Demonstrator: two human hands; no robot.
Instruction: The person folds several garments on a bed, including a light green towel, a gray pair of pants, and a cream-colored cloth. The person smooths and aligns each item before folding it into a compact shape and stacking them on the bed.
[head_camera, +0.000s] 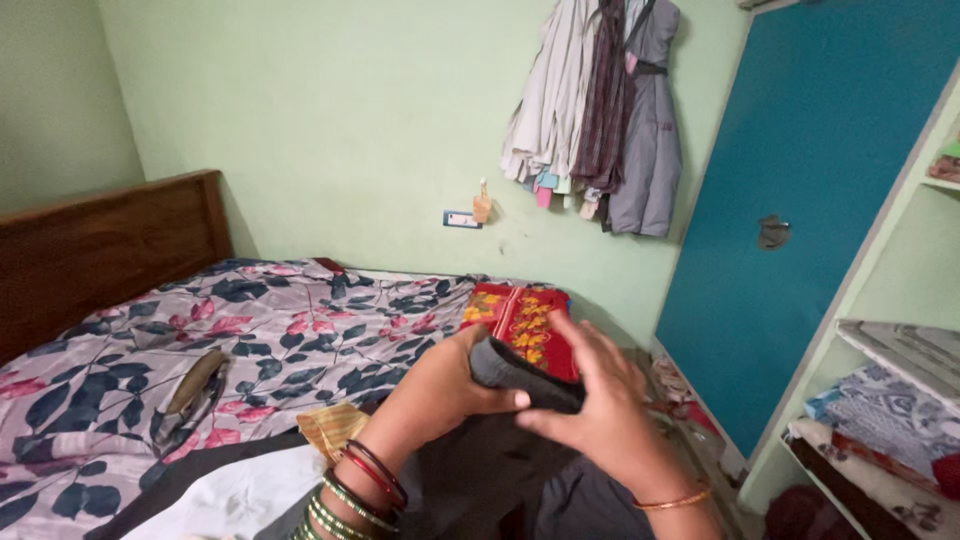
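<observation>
Both hands on a dark grey cloth (525, 378), folded into a thick wad, held mid-air at about 5 o'clock of frame centre.

My left hand (440, 385): wrapped round the wad's left end, thumb (500, 400) pressed flat along its lower edge, other fingers curled behind and hidden. Firm clamp, not a fingertip pinch. Green and red bangles (360, 490) on that wrist.

My right hand (590, 395): laid over the right end, fingers (590, 335) loosely spread across the top, tips pointing to 10 o'clock. Thumb hidden underneath, so I cannot tell if it is gripping or just resting. Thin gold bangle (672, 499) on the wrist.

More of the dark fabric hangs below the wad to 6 o'clock, draped over my lap.

Around:
- Red floral cloth (515, 318) on the bed, just behind the wad at 12 o'clock.
- Floral bedsheet (270, 330) at 9–10 o'clock, wooden headboard (100, 250) beyond.
- Yellow striped cloth (330, 428) and white cloth (235, 500) at 8 o'clock of my left hand.
- Hanging clothes (600, 110) on the green wall, 1 o'clock.
- Blue door (800, 200) at 3 o'clock, shelves (890, 400) with folded fabrics at 4 o'clock.
</observation>
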